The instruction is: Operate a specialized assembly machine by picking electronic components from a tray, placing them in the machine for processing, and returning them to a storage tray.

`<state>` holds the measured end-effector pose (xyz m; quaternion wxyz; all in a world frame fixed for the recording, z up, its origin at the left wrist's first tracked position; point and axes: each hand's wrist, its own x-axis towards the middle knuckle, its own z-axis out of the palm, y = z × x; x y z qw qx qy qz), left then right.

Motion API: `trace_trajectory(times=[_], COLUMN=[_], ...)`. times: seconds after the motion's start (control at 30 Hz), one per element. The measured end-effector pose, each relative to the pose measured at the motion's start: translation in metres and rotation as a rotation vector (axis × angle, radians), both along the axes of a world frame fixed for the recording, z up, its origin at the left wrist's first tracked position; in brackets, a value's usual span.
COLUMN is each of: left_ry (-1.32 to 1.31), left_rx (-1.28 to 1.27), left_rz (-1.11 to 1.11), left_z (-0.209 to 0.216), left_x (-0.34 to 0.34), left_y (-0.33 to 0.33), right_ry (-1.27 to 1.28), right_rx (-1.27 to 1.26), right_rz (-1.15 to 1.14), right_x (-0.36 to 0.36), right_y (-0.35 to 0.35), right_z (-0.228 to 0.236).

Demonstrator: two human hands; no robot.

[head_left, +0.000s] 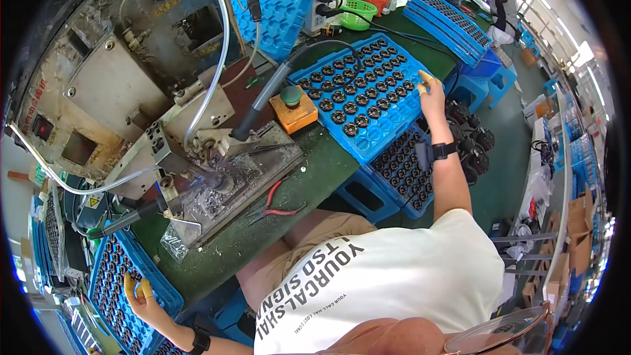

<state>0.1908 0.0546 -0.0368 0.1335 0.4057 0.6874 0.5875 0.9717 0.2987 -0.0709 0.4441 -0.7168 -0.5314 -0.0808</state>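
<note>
My right hand (432, 95), with yellow finger covers, is closed at the right rim of a blue tray (368, 149). Round black coil-wound parts (362, 100) fill most of its pockets; several pockets near the front corner hold none. Over a second blue tray (172, 297) at the lower left is my left hand (140, 299), its covered fingers bent and apart. Similar round parts (112, 283) sit in that tray. Between the hands stands a metal machine (217, 177) with a scrap-strewn base. I cannot make out any part in either hand.
Red-handled pliers (273, 207) lie on the green bench (322, 164) before the machine. An orange box with a green button (292, 105) stands beside the big tray. Another filled tray (404, 171) sits below it. Farther back are stacked blue trays (447, 26) and another person (503, 0).
</note>
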Motion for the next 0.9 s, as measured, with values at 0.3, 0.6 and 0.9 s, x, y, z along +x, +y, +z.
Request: trace_trajectory(times=[0.3,0.6,0.9], left_ry=[0.182,0.559,0.549], left_rx=[0.022,0.004,-0.045], left_rz=[0.105,0.119,0.117], left_z=[0.007,0.026,0.036], left_x=[0.012,0.029,0.064], left_y=[-0.003,-0.013,0.014], right_ry=[-0.174,-0.289,-0.26], right_rx=[0.244,0.232,0.241], right_rz=[0.6,0.896,0.789], right_x=[-0.218,-0.291,-0.289], right_y=[-0.067,-0.101,-0.1], right_z=[0.052,0.003,-0.009])
